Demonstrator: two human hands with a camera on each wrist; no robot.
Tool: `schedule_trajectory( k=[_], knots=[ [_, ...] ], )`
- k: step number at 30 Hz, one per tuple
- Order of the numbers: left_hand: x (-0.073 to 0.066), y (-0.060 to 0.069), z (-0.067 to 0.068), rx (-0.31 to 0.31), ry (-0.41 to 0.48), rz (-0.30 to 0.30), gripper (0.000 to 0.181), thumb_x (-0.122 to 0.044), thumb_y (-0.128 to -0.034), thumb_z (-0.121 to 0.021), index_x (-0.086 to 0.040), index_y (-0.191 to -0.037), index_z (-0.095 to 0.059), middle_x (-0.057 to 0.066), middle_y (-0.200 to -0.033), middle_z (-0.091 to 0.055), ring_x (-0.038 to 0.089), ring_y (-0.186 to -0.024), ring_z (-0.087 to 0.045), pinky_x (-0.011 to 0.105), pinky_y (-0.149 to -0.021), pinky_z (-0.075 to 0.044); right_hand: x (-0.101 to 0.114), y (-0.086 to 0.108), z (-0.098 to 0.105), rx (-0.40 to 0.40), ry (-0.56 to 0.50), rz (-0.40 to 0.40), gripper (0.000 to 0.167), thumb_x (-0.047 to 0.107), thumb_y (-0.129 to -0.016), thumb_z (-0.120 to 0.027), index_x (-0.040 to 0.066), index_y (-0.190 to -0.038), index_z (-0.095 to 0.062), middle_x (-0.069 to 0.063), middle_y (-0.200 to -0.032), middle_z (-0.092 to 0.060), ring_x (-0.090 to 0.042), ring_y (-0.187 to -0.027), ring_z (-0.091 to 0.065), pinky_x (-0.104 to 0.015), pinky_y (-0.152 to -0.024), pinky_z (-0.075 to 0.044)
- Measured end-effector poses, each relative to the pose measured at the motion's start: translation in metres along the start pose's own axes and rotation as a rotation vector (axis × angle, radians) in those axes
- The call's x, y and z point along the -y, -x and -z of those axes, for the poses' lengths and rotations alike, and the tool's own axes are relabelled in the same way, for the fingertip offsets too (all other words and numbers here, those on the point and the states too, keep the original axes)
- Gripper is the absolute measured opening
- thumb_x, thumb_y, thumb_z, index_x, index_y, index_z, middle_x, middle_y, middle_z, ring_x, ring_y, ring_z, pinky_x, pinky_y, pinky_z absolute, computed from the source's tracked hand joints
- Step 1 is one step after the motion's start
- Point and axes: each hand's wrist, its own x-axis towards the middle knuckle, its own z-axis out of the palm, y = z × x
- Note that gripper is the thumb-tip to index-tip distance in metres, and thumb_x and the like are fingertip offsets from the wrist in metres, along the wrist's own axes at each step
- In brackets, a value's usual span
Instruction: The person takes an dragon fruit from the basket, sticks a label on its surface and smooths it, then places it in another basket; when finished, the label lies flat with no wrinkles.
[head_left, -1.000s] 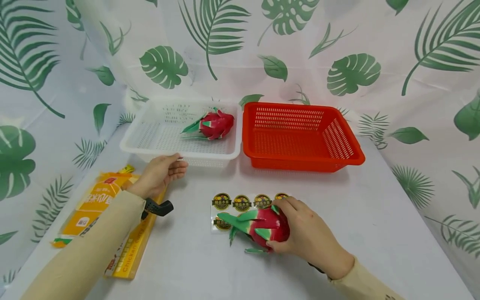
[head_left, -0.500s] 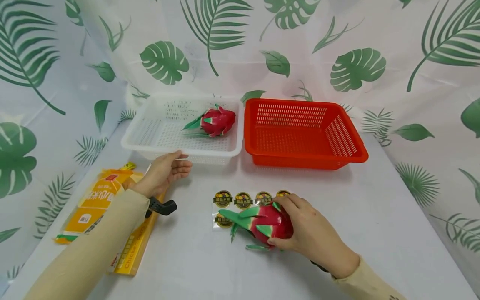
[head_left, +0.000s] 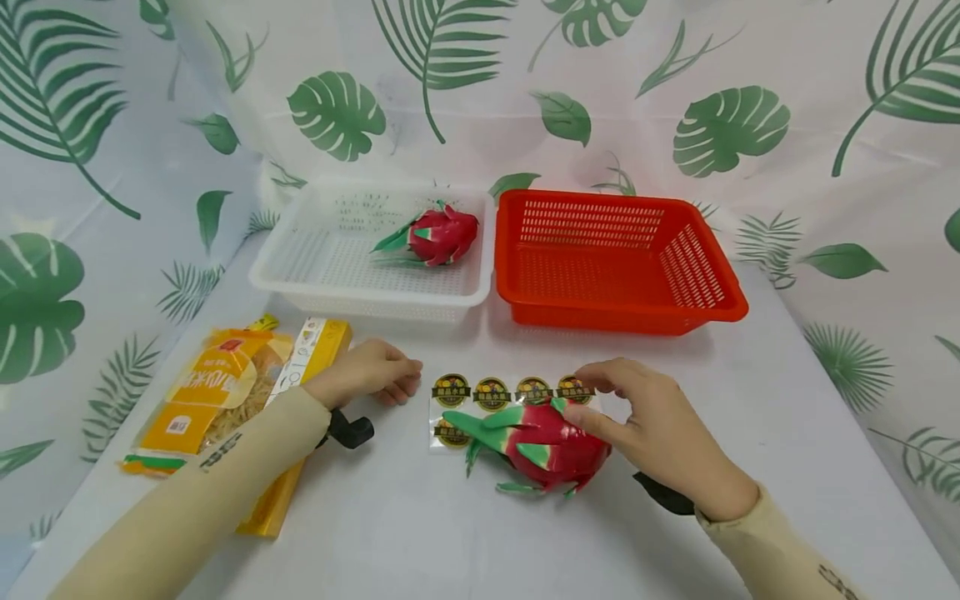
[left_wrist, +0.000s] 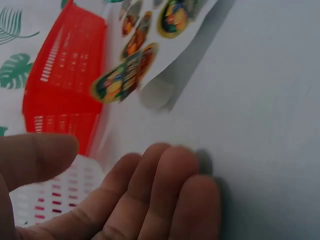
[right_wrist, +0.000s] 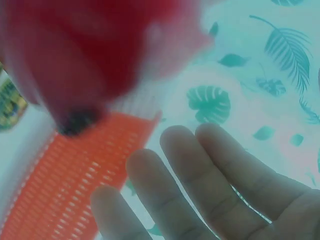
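A red dragon fruit (head_left: pixel 551 446) with green scales lies on a sheet of round fruit stickers (head_left: pixel 452 408), covering part of it. My right hand (head_left: pixel 660 421) is just right of the fruit, fingers spread and thumb near its top; whether the thumb touches cannot be told. In the right wrist view the fingers stand apart from the blurred dragon fruit (right_wrist: pixel 85 55). Left of the stickers is my left hand (head_left: pixel 371 372), its fingers relaxed and holding nothing. In the left wrist view the sticker sheet (left_wrist: pixel 165 50) shows beyond those fingers.
A white basket (head_left: pixel 371 298) with another dragon fruit (head_left: pixel 444 236) stands at the back left. Beside it is a red basket (head_left: pixel 618 315). An orange food packet (head_left: pixel 213 392) and a yellow box (head_left: pixel 330 342) lie under and beside the left forearm.
My left hand has left the white basket's front rim and moved right and nearer, toward the stickers. The right hand has let go of the dragon fruit and drawn back to the right.
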Motion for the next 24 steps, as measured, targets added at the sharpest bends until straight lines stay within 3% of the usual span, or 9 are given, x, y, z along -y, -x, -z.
schedule_trajectory(
  k=[3,7,10,18,24],
  knots=[
    [0.000,-0.002,-0.009,0.062,0.026,0.018,0.036,-0.033,-0.1032,-0.063,0.001,-0.105,-0.076,0.008,-0.088,-0.077,0.013,-0.071,-0.072,0.028,-0.071,-0.064,-0.001,-0.016,0.007,0.015,-0.028,0.010,0.041,0.040,-0.095,-0.076,0.011,-0.124,-0.072,-0.004,-0.116,-0.077,-0.024,-0.106,-0.069,-0.048,-0.089,-0.058],
    [0.002,-0.007,-0.017,0.135,0.121,0.012,0.030,-0.025,-0.1004,-0.068,0.002,-0.109,-0.074,0.008,-0.084,-0.075,0.011,-0.069,-0.072,0.027,-0.069,-0.064,0.001,-0.043,0.010,0.045,-0.042,0.055,0.034,0.037,-0.095,-0.076,0.013,-0.119,-0.073,-0.001,-0.111,-0.076,-0.020,-0.102,-0.069,-0.045,-0.088,-0.058],
    [0.004,-0.009,-0.020,0.155,0.176,-0.009,0.029,-0.016,-0.0962,-0.071,0.004,-0.118,-0.070,0.009,-0.087,-0.076,0.012,-0.070,-0.073,0.029,-0.071,-0.064,0.007,-0.067,0.007,0.103,-0.040,0.082,0.028,0.034,-0.096,-0.076,0.015,-0.116,-0.075,0.002,-0.105,-0.075,-0.016,-0.098,-0.067,-0.041,-0.088,-0.058],
    [0.004,-0.014,-0.024,0.076,0.205,-0.047,0.035,-0.007,-0.0905,-0.075,0.004,-0.123,-0.070,0.009,-0.096,-0.079,0.010,-0.069,-0.072,0.030,-0.075,-0.065,0.033,-0.125,-0.015,0.316,0.036,0.152,0.019,0.028,-0.093,-0.078,0.011,-0.103,-0.076,0.000,-0.088,-0.075,-0.016,-0.079,-0.064,-0.030,-0.073,-0.058],
    [-0.002,-0.019,-0.023,0.028,0.226,-0.069,0.030,-0.007,-0.0936,-0.073,0.003,-0.122,-0.072,0.011,-0.098,-0.079,0.012,-0.072,-0.073,0.030,-0.076,-0.065,0.040,-0.157,-0.042,0.494,0.154,0.160,0.022,0.022,-0.093,-0.078,0.005,-0.107,-0.077,-0.006,-0.095,-0.077,-0.018,-0.085,-0.067,-0.032,-0.079,-0.060]
  ],
)
